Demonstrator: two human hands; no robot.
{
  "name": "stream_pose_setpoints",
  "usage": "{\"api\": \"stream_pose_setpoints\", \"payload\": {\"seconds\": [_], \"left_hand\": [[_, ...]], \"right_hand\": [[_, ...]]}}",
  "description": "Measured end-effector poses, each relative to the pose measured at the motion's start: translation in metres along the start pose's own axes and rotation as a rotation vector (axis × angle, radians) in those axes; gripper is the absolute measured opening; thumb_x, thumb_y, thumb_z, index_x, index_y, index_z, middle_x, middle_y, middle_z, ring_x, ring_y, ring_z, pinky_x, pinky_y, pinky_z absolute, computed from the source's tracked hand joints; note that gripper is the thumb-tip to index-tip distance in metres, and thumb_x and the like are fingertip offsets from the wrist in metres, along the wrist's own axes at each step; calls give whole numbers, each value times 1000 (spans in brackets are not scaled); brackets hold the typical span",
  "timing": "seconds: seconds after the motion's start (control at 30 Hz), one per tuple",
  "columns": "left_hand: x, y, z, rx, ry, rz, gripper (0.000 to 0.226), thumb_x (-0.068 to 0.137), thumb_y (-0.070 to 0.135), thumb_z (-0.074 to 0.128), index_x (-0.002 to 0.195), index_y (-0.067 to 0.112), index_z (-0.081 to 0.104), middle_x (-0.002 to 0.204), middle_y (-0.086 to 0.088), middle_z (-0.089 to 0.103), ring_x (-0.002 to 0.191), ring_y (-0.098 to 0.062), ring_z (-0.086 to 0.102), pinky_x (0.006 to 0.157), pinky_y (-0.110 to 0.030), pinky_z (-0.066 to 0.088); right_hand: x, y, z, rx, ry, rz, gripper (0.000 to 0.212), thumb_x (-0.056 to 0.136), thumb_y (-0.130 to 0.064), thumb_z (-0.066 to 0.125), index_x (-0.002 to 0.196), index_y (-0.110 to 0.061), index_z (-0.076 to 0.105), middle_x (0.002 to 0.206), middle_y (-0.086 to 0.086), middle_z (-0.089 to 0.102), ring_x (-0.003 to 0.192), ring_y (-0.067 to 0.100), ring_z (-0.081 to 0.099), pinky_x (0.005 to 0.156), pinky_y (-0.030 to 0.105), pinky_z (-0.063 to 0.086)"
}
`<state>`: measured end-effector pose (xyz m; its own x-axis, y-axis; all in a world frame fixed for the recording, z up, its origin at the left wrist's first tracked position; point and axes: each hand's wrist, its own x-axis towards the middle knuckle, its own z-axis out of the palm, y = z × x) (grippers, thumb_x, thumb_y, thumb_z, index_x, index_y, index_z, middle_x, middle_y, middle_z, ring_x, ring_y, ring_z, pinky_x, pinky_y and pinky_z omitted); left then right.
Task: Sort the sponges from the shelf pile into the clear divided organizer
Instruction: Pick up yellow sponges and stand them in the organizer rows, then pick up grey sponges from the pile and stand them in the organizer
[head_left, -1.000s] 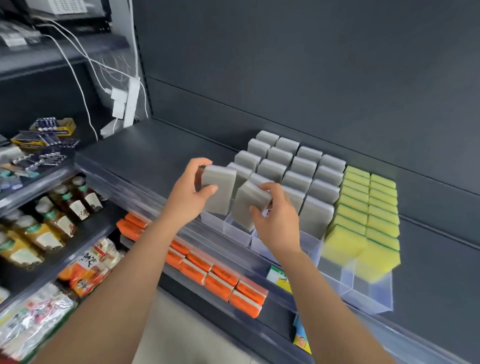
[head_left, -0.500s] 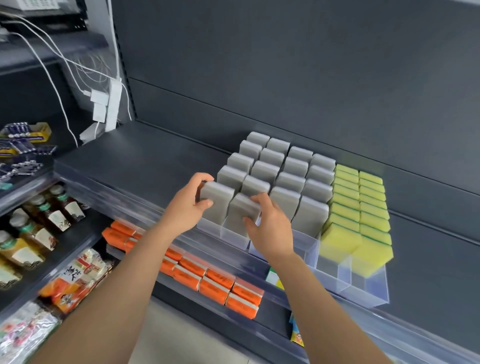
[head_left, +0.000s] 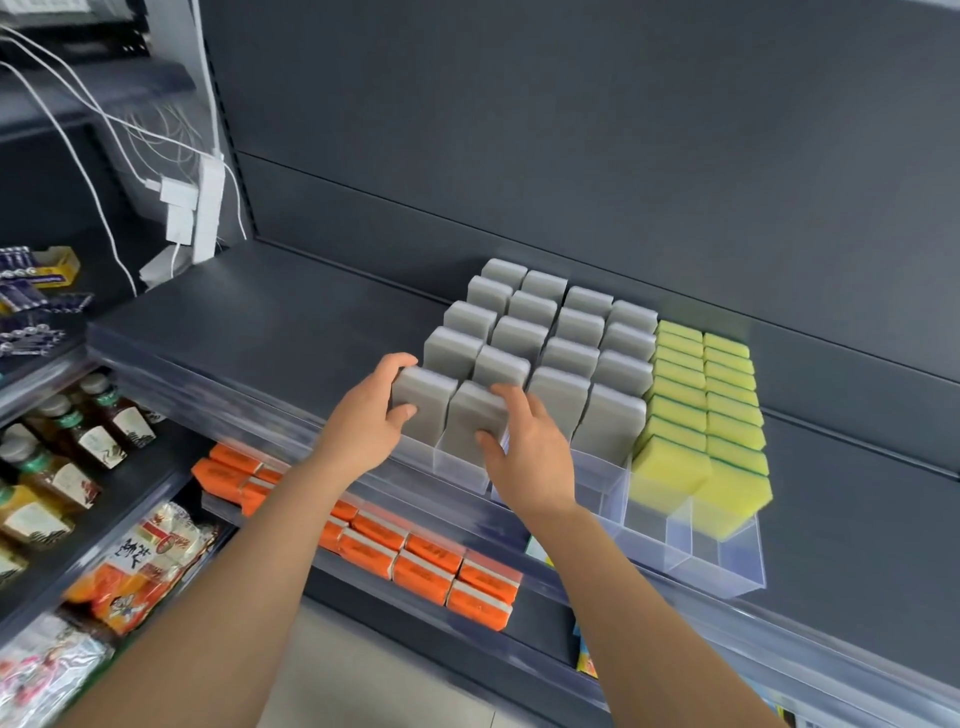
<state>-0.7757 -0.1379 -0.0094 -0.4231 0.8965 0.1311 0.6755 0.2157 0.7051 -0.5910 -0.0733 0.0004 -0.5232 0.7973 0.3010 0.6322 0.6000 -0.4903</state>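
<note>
Head view puts us over the shelf (head_left: 270, 322), both of our hands at the front of the clear divided organizer (head_left: 727, 566). Our left hand (head_left: 363, 421) is closed on a grey sponge (head_left: 423, 397) at the front of the leftmost lane: thumb on the near face, fingers (head_left: 397, 364) curled over its top left corner. Our right hand (head_left: 524, 452) pinches the neighbouring grey sponge (head_left: 475, 413), thumb low on the near face, fingers over the top right edge. Both sponges stand upright, partly down in their lanes, at the head of rows of grey sponges (head_left: 566, 332); yellow sponges (head_left: 706, 395) fill the two right lanes.

We judge these light and soft, likely to squash under a hard pinch, so a gentle hold across the broad faces near the top suits them. They look dry and grippy, not fragile. Pushed from above, they could bind against the lane walls.
</note>
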Motion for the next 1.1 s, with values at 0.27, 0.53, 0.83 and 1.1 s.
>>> {"api": "stream_pose_setpoints", "payload": {"seconds": [0.27, 0.53, 0.83, 1.1], "left_hand": [[-7, 6, 3, 62, 42, 31, 69, 91, 13, 57, 144, 37, 19, 138, 3, 43, 114, -18, 52, 95, -36, 46], [-13, 49, 1, 251, 294, 227, 53, 88, 2, 56, 137, 14, 40, 131, -7, 49, 127, -25, 40, 101, -41, 39], [-31, 150, 67, 503, 156, 483, 40, 88, 18, 63, 127, 10, 56, 133, -6, 55, 132, -25, 42, 108, -40, 31], [-79, 250, 168, 549, -12, 653, 49, 83, 14, 66, 130, 10, 52, 132, -9, 52, 127, -26, 44, 103, -39, 36]], "right_hand": [[-3, -1, -3, -29, -6, -21, 57, 88, -23, 64, 138, -23, 36, 130, 3, 47, 108, 23, 56, 82, 30, 51], [-13, 14, -28, -78, 72, -72, 56, 88, -30, 63, 137, -15, 41, 129, 5, 49, 116, 23, 47, 93, 31, 43], [-64, 84, -106, -279, 199, 54, 50, 84, -34, 64, 129, -16, 51, 128, 5, 54, 118, 27, 48, 96, 38, 39], [-152, 184, -197, -434, 142, 273, 53, 88, -39, 57, 136, -21, 41, 139, 4, 42, 131, 24, 33, 107, 37, 25]]}}
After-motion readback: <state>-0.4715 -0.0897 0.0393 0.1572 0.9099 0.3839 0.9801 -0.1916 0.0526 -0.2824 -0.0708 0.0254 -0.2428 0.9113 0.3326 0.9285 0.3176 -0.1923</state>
